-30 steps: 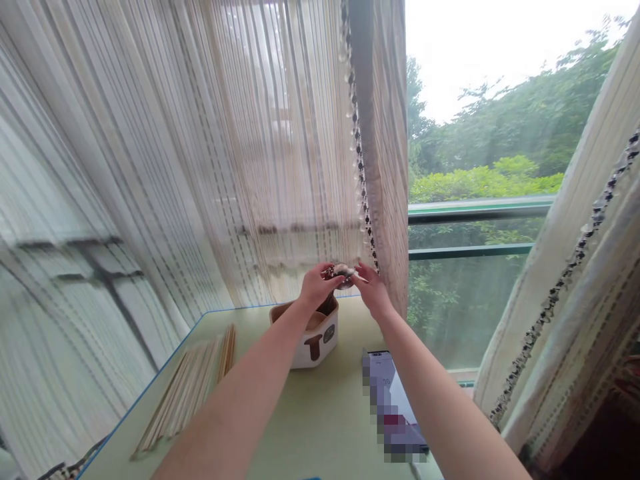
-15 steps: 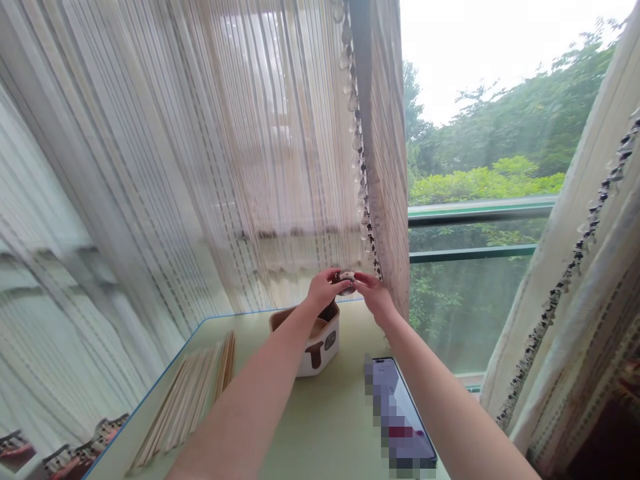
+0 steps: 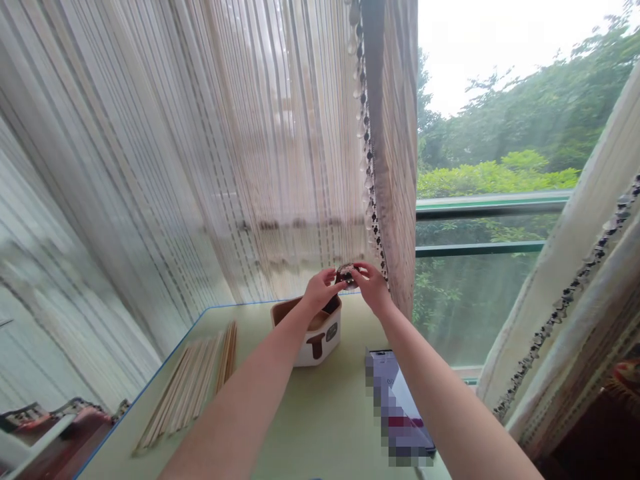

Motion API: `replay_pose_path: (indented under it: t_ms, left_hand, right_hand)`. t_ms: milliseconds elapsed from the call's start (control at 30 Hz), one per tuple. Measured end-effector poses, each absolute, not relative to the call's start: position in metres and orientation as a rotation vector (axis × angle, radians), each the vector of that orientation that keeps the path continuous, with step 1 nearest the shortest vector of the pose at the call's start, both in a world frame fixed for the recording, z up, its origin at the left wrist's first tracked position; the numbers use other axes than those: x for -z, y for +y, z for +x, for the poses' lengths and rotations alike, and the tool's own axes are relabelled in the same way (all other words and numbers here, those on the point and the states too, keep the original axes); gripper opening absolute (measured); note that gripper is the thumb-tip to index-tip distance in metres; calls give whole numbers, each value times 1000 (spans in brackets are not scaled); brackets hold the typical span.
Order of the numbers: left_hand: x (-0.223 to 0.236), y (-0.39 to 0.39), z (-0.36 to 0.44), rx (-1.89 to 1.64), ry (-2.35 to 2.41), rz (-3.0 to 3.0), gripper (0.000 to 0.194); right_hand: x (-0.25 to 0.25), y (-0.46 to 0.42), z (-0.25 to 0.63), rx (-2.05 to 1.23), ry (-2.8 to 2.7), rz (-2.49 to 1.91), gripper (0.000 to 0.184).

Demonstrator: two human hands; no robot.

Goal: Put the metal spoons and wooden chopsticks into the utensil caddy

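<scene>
Above the far end of the table, a small, rounded, dark object with a pale pattern [image 3: 347,274] is held up between my hands; its kind is too small to make out. My right hand [image 3: 373,283] grips it from the right with thumb and fingers. From the left, my left hand [image 3: 320,290] pinches at its edge, thumb below and fingers above. Just under my left hand stands a white box with brown trim and a brown interior [image 3: 330,337], open at the top. My left forearm covers part of it.
Pale thin sticks [image 3: 185,383] lie in a row on the light green table [image 3: 320,427], beside several browner sticks [image 3: 227,353]. A phone [image 3: 400,400] lies near my right forearm. Sheer curtains [image 3: 280,167] hang behind the table, with a window railing [image 3: 490,210] at right.
The patterned object has turned in my fingers, showing more of its dark side. My left fingers have loosened a little around it. The view has shifted slightly.
</scene>
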State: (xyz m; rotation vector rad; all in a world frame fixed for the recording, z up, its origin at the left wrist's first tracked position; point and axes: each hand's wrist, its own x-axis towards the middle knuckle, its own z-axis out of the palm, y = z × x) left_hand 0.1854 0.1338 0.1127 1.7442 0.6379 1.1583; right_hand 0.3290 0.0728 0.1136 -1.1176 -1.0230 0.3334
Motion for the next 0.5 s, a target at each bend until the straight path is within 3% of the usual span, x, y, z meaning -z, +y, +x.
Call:
replay_pose_path:
  t_ms: [267,500]
  left_hand:
    - [-119,126,180,-1001,682,2019,44]
    - [-132,124,150,-1017,1022,2332,70]
  right_hand:
    - [-118,65,328,-289,-1014,-1233,31]
    - [-118,54,326,-286,-1034,-1297,33]
